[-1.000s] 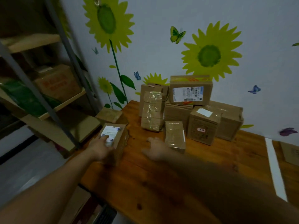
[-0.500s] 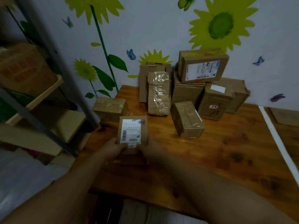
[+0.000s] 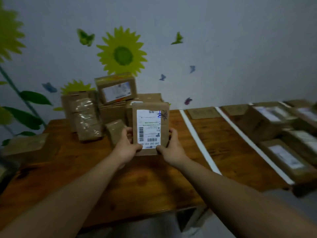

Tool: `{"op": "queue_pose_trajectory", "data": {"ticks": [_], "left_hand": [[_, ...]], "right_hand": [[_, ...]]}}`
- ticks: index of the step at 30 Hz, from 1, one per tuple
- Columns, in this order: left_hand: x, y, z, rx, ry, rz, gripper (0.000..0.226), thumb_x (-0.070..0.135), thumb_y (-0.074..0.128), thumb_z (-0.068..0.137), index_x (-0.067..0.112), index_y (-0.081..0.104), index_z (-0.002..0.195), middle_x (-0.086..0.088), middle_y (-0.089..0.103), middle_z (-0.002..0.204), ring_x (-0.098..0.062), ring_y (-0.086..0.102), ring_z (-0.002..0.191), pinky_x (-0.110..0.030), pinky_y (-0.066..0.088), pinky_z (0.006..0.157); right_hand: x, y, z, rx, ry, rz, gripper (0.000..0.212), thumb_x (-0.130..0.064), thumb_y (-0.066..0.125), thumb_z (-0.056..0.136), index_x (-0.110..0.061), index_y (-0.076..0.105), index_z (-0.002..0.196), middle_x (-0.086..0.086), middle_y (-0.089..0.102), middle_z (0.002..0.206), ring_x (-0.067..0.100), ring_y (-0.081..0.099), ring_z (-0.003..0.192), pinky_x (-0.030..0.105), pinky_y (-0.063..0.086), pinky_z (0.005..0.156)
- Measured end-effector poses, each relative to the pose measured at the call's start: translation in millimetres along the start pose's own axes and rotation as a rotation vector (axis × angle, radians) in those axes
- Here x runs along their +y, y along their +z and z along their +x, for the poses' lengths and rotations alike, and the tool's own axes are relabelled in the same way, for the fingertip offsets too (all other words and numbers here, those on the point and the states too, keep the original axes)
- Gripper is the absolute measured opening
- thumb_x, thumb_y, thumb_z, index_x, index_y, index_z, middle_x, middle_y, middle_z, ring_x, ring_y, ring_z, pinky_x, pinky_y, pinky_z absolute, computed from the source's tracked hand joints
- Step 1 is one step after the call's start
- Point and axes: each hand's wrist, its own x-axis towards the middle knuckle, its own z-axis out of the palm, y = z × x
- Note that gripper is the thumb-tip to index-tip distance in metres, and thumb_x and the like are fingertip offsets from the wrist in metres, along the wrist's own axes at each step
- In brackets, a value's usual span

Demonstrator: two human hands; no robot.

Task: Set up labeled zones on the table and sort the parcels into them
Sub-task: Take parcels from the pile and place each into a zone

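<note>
I hold a small brown parcel point(image 3: 163, 124) upright above the wooden table point(image 3: 85, 169), its white shipping label facing me upside down. My left hand point(image 3: 127, 146) grips its lower left edge and my right hand point(image 3: 171, 148) grips its lower right edge. Behind it, a pile of unsorted brown parcels point(image 3: 109, 103) leans against the wall. Two white tape strips point(image 3: 197, 140) point(image 3: 248, 143) run across the table to the right and mark zones. Cardboard label cards point(image 3: 202, 112) lie at the far end of the zones. Several sorted parcels point(image 3: 281, 152) lie in the rightmost zones.
A lone parcel point(image 3: 25, 145) sits at the table's left edge. The wall behind carries sunflower and butterfly stickers point(image 3: 122, 54). The table's front edge runs below my forearms, with floor visible beneath.
I have lifted the labelled parcel off the table's left side with both hands and raised it upright. My view has swung right, bringing the taped zones and sorted parcels into sight.
</note>
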Motion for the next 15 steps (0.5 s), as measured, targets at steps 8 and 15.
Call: {"op": "queue_pose_trajectory", "data": {"ticks": [8,15], "left_hand": [[58.7,232.2,-41.8,-0.248,0.114,0.015,0.064,-0.013,0.059,0.082,0.015,0.030,0.131,-0.010,0.055,0.128,-0.025,0.059,0.112,-0.027,0.053,0.079],[87.1,374.3,-58.1,-0.402,0.185,0.217,0.064,0.006,0.064,0.086,0.014,0.028,0.139,0.001,0.050,0.126,-0.014,0.055,0.101,-0.027,0.049,0.084]], "right_hand": [[82.3,-220.1,-52.2,0.259,0.021,0.007,0.076,-0.005,0.066,0.086,-0.026,0.023,0.145,-0.003,0.055,0.130,0.014,0.052,0.121,0.037,0.048,0.100],[143.7,-347.7,-78.3,0.387,0.079,-0.032,0.067,-0.013,0.061,0.090,-0.027,0.025,0.145,-0.002,0.055,0.130,0.017,0.054,0.118,0.038,0.049,0.097]]}}
